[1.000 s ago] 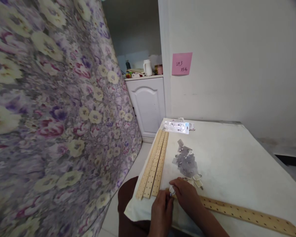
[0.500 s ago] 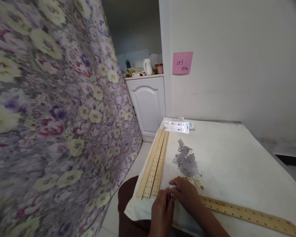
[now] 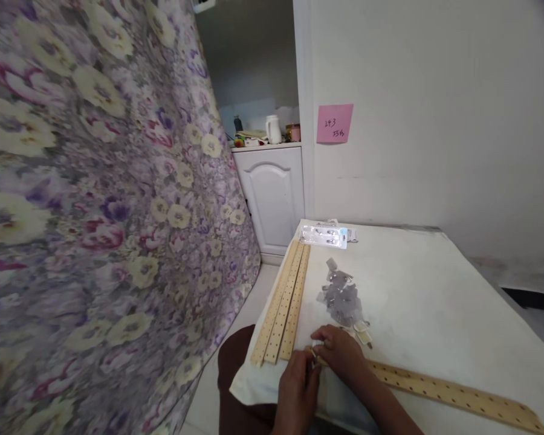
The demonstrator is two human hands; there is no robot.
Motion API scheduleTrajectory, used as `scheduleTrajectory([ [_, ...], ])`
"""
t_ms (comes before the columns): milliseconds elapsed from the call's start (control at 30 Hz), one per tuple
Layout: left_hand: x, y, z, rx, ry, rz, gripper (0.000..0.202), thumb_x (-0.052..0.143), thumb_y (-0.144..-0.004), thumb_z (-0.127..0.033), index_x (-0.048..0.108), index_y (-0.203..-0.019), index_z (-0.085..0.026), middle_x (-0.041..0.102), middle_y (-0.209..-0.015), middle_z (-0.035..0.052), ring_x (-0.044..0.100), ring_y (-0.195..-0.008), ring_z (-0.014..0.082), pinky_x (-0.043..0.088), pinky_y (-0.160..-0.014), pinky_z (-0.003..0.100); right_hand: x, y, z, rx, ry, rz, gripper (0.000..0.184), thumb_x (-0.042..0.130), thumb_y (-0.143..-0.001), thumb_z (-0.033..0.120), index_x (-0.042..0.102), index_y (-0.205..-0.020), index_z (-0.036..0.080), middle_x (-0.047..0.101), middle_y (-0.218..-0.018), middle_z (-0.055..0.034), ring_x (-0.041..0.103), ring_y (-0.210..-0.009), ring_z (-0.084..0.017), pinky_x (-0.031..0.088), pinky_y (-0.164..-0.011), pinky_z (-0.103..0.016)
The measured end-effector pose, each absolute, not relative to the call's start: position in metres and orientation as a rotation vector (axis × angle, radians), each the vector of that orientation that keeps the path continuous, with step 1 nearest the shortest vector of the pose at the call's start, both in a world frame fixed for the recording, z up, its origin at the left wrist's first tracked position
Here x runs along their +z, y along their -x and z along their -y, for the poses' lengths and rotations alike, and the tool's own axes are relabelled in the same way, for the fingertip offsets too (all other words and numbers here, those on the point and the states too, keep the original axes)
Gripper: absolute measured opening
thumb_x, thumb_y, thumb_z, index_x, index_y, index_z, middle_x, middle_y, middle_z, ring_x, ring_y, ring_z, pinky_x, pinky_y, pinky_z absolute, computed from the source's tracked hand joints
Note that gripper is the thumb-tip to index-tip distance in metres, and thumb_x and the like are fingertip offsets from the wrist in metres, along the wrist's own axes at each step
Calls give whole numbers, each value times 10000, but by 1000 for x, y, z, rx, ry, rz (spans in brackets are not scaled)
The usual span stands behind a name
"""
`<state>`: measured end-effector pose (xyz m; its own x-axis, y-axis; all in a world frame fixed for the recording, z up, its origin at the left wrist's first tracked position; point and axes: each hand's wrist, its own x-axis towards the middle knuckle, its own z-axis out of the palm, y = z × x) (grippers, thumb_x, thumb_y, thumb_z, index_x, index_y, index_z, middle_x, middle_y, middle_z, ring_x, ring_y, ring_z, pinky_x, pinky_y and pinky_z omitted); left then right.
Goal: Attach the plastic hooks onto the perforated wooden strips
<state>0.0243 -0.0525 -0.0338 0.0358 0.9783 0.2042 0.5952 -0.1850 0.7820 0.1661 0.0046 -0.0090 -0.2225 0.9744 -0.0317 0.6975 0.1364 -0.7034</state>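
My left hand [image 3: 296,383] is closed at the near table edge, thumb and fingers pinched around a small shiny metal piece [image 3: 315,357] at the end of a perforated wooden strip [image 3: 453,389]. From the other side, my right hand [image 3: 340,351] reaches in with curled fingers pressed to the same spot. The strip runs under my right forearm toward the lower right. Fingers hide most of the metal piece, so its kind is unclear. Just beyond my right hand lies a heap of small grey plastic packets [image 3: 343,300], with a few cream-coloured pieces [image 3: 362,332] beside it.
Three more perforated wooden strips [image 3: 283,302] lie side by side along the table's left edge. Clear packaging [image 3: 324,235] rests at the far left corner of the white-covered table [image 3: 417,290]. A floral curtain [image 3: 118,241] hangs on the left; a white cabinet [image 3: 274,199] stands behind.
The view has tilted slightly upward. Both hands stay together at the strip's end, with only a slight shift of the fingers around the small metal piece.
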Motion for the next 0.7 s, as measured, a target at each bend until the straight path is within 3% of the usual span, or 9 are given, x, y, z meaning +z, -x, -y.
scheduleTrajectory([
  [300, -35, -21, 53, 1017, -1851, -1610, 76, 510, -857, -257, 547, -810, -211, 589, -790, 10, 554, -722, 164, 427, -667, 260, -17, -171, -3, 808, 1445, 1909, 232, 496, -806, 256, 660, -961, 200, 683, -987, -54, 615, -952, -190, 433, -861, -301],
  [567, -36, -20, 52, 1020, -1870, -1603, 70, 528, -831, -247, 587, -855, -217, 605, -798, 12, 564, -720, 166, 443, -670, 263, -20, -227, 25, 752, 1511, 1738, 247, 483, -828, 348, 647, -963, 224, 687, -902, -49, 612, -742, -197, 480, -712, -317],
  [700, -36, -19, 50, 997, -1894, -1597, 76, 517, -836, -247, 584, -858, -218, 598, -793, 12, 571, -730, 169, 455, -685, 269, -30, -278, 48, 596, 1614, 1801, 282, 578, -762, 370, 669, -993, 235, 660, -1062, -78, 577, -992, -254, 438, -883, -369],
])
